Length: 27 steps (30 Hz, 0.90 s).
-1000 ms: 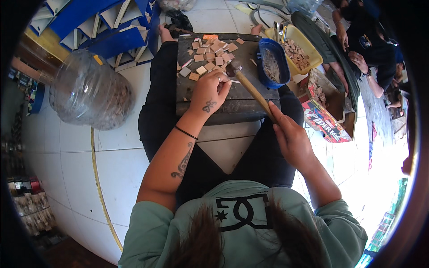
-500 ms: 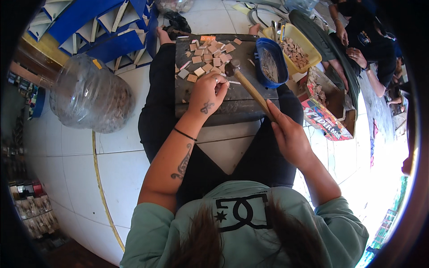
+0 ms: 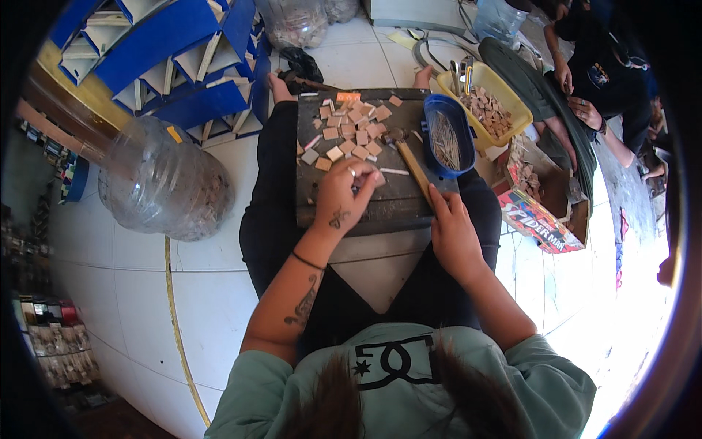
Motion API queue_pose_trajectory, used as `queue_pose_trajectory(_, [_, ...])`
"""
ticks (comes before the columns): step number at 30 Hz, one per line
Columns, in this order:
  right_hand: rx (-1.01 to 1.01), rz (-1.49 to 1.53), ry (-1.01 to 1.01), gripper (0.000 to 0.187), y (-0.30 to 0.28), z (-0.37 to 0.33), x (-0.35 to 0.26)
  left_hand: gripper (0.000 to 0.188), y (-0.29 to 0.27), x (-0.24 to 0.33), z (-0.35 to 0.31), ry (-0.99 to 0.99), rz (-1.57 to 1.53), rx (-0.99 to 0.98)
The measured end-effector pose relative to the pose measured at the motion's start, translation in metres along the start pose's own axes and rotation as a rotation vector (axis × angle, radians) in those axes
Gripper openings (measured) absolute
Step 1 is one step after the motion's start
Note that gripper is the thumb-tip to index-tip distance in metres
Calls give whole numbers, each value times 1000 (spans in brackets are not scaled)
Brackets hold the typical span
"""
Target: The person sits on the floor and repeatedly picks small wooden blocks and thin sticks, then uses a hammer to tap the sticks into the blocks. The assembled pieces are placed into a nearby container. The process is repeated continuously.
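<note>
My left hand (image 3: 342, 194) is closed in a pinch near the front of a dark, worn work block (image 3: 398, 206). Between thumb and fingertips shows a small wooden tile (image 3: 379, 179), partly hidden. My right hand (image 3: 455, 233) grips the lower handle of a hammer (image 3: 415, 170), whose head is low at the block's surface, right of the tiles. Loose square wooden tiles (image 3: 348, 146) lie scattered over the far left of the block. A thin pale stick (image 3: 395, 172) lies just beyond my left fingertips. At the block's right side is a blue tub (image 3: 469, 155) of thin, nail-like pieces.
A yellow basin (image 3: 521, 94) holds tiles and tools; a printed cardboard box (image 3: 542, 228) beside it holds more pieces. Left stands a large clear plastic bottle (image 3: 164, 183), with a blue compartment rack (image 3: 172, 62) behind. Another person (image 3: 603, 84) sits at the far right.
The hammer head has come down from a raised position to the block's surface. My left fingers have turned so the pinched tile shows. The whole view has shifted slightly.
</note>
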State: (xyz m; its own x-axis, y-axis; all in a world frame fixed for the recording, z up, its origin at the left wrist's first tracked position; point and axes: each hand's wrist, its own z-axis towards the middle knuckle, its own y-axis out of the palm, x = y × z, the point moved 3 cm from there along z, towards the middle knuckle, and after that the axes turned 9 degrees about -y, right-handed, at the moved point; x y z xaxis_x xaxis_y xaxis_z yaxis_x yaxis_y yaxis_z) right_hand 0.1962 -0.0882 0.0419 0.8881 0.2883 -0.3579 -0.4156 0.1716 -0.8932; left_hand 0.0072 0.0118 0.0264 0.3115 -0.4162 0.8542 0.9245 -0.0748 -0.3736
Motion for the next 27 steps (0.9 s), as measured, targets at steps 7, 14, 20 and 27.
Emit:
queue_pose_trajectory(7, [36, 548, 17, 31, -24, 23, -1, 7, 20, 35, -10, -6, -279, -138])
queue_pose_trajectory(14, [187, 951, 222, 15, -68, 68, 113, 20, 5, 19, 21, -176, -139, -160])
queue_pose_trajectory(20, [470, 476, 354, 59, -93, 103, 202, 26, -29, -19, 83, 7, 484, 51])
queue_pose_trajectory(27, [68, -182, -240, 19, -41, 106, 86, 26, -15, -37, 102, 51, 731, 77])
